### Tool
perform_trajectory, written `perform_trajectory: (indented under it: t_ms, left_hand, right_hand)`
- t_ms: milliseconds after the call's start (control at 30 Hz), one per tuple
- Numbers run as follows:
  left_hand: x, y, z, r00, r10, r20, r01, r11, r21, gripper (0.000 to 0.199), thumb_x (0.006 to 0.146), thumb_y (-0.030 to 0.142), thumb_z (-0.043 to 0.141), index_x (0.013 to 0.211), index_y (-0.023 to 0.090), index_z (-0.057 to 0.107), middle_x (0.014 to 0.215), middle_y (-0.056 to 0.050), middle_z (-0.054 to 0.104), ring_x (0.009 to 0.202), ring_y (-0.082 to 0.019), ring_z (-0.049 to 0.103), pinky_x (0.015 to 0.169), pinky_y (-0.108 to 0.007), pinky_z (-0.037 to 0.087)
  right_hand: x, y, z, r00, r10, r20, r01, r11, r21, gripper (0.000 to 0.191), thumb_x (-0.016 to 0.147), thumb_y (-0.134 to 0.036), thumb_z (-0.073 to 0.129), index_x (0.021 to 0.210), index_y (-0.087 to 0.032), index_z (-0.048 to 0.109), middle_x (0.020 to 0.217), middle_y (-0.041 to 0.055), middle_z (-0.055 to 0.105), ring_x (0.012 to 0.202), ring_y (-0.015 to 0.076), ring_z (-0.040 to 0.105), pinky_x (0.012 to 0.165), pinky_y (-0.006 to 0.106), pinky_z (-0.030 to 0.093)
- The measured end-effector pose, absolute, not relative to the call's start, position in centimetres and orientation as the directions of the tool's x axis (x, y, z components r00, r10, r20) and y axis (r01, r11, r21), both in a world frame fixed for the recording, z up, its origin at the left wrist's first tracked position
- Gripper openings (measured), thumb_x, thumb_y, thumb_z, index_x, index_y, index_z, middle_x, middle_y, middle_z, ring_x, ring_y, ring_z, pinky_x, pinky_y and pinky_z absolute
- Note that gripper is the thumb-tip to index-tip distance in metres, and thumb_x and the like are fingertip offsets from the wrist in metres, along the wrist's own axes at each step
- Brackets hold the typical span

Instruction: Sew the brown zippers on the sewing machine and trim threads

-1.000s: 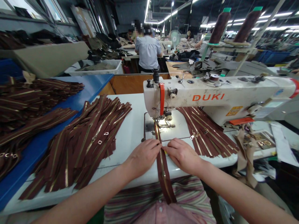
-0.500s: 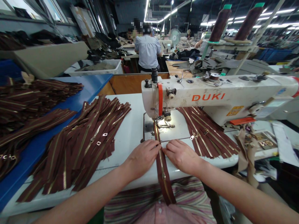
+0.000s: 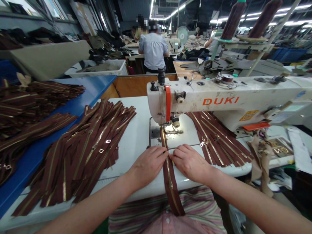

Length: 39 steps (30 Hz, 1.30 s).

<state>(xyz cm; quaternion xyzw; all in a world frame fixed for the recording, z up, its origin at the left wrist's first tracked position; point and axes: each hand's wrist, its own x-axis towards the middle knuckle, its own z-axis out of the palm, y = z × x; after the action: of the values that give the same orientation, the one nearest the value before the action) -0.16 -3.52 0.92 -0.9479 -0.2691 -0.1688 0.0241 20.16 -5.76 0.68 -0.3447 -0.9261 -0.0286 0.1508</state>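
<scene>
Left hand (image 3: 148,165): fingers closed together, fingertips pressed on the left edge of a brown zipper (image 3: 169,183) with brass teeth.
Right hand (image 3: 190,159): fingers closed together, tips pressed on the zipper's right edge, just across from the left hand.
Zipper: lies lengthwise between both hands, its far end under the presser foot (image 3: 175,123) of a DUKI sewing machine (image 3: 207,100), its near end hanging past the edge of the white table (image 3: 138,133).
Left of hands: pile of brown zippers (image 3: 83,152) on the table.
Right of hands: second pile of zippers (image 3: 214,143), beneath the machine's arm.
</scene>
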Motion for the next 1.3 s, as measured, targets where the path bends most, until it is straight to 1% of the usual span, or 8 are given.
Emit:
perform_trajectory:
  t_ms: [167, 333, 567, 733, 833, 967, 1133, 1300]
  left_hand:
    - [-0.2, -2.6, 1.0, 0.794, 0.508, 0.334, 0.528, -0.848, 0.034, 0.021, 0.089, 0.01, 0.045, 0.103, 0.012, 0.061, 0.101, -0.009, 0.066, 0.094, -0.022, 0.06, 0.086, -0.038, 0.052]
    - [-0.1, -1.3, 0.9, 0.795, 0.517, 0.319, 0.549, -0.836, -0.015, 0.019, 0.088, 0.01, 0.047, 0.1, 0.011, 0.062, 0.101, -0.011, 0.066, 0.094, -0.023, 0.06, 0.085, -0.04, 0.052]
    - [0.2, 0.5, 0.7, 0.777, 0.551, 0.305, 0.586, -0.81, -0.03, 0.017, 0.087, 0.011, 0.051, 0.099, 0.011, 0.062, 0.1, -0.01, 0.067, 0.095, -0.024, 0.062, 0.087, -0.041, 0.052]
    - [0.1, 1.3, 0.3, 0.743, 0.579, 0.334, 0.62, -0.784, -0.02, 0.019, 0.09, 0.013, 0.046, 0.1, 0.014, 0.062, 0.103, -0.01, 0.067, 0.098, -0.024, 0.062, 0.088, -0.042, 0.051]
    - [-0.1, 1.5, -0.1, 0.72, 0.579, 0.383, 0.629, -0.777, -0.007, 0.024, 0.091, 0.012, 0.043, 0.107, 0.012, 0.06, 0.107, -0.012, 0.066, 0.099, -0.024, 0.061, 0.089, -0.042, 0.05]
    - [-0.4, 1.4, -0.3, 0.707, 0.565, 0.425, 0.622, -0.783, 0.007, 0.025, 0.091, 0.012, 0.041, 0.105, 0.009, 0.062, 0.105, -0.014, 0.067, 0.096, -0.025, 0.061, 0.087, -0.043, 0.051]
    - [-0.2, 1.3, 0.0, 0.694, 0.565, 0.446, 0.622, -0.783, 0.024, 0.027, 0.094, 0.016, 0.038, 0.104, 0.008, 0.062, 0.105, -0.014, 0.068, 0.097, -0.025, 0.061, 0.087, -0.043, 0.05]
    - [-0.1, 1.2, 0.0, 0.681, 0.586, 0.44, 0.635, -0.771, 0.044, 0.027, 0.095, 0.021, 0.038, 0.105, 0.011, 0.062, 0.108, -0.012, 0.067, 0.1, -0.025, 0.061, 0.088, -0.044, 0.05]
  right_hand:
    - [20.0, -4.9, 0.9, -0.702, 0.651, 0.288, 0.664, 0.745, -0.068, 0.017, 0.093, -0.013, 0.047, 0.092, -0.013, 0.064, 0.082, 0.0059, 0.058, 0.081, 0.0211, 0.047, 0.075, 0.035, 0.036]
    - [19.7, -3.5, 0.9, -0.681, 0.671, 0.293, 0.692, 0.72, -0.041, 0.016, 0.092, -0.013, 0.049, 0.088, -0.013, 0.064, 0.082, 0.0061, 0.058, 0.081, 0.0211, 0.047, 0.075, 0.034, 0.037]
    - [19.2, -1.5, 0.7, -0.653, 0.696, 0.3, 0.72, 0.693, -0.041, 0.015, 0.091, -0.014, 0.05, 0.088, -0.012, 0.065, 0.082, 0.0071, 0.06, 0.085, 0.0211, 0.048, 0.079, 0.034, 0.038]
    - [18.7, -0.4, 0.8, -0.621, 0.734, 0.274, 0.753, 0.656, -0.053, 0.016, 0.092, -0.015, 0.05, 0.09, -0.012, 0.066, 0.089, 0.0088, 0.061, 0.09, 0.0225, 0.049, 0.08, 0.034, 0.037]
    - [18.6, 0.2, 0.8, -0.594, 0.757, 0.273, 0.773, 0.631, -0.067, 0.016, 0.092, -0.017, 0.05, 0.095, -0.013, 0.066, 0.092, 0.0089, 0.061, 0.091, 0.0229, 0.049, 0.079, 0.034, 0.036]
    - [18.4, 0.5, 0.6, -0.571, 0.774, 0.274, 0.787, 0.611, -0.086, 0.018, 0.093, -0.015, 0.048, 0.098, -0.013, 0.065, 0.094, 0.0084, 0.061, 0.09, 0.0219, 0.05, 0.078, 0.034, 0.036]
    - [18.4, 0.4, 0.6, -0.542, 0.793, 0.278, 0.804, 0.586, -0.105, 0.018, 0.093, -0.017, 0.048, 0.099, -0.014, 0.065, 0.091, 0.0082, 0.061, 0.089, 0.0217, 0.05, 0.077, 0.033, 0.036]
    - [18.4, 0.1, 0.6, -0.52, 0.801, 0.296, 0.816, 0.569, -0.103, 0.019, 0.092, -0.016, 0.049, 0.092, -0.013, 0.067, 0.086, 0.0077, 0.06, 0.086, 0.0211, 0.049, 0.076, 0.032, 0.036]
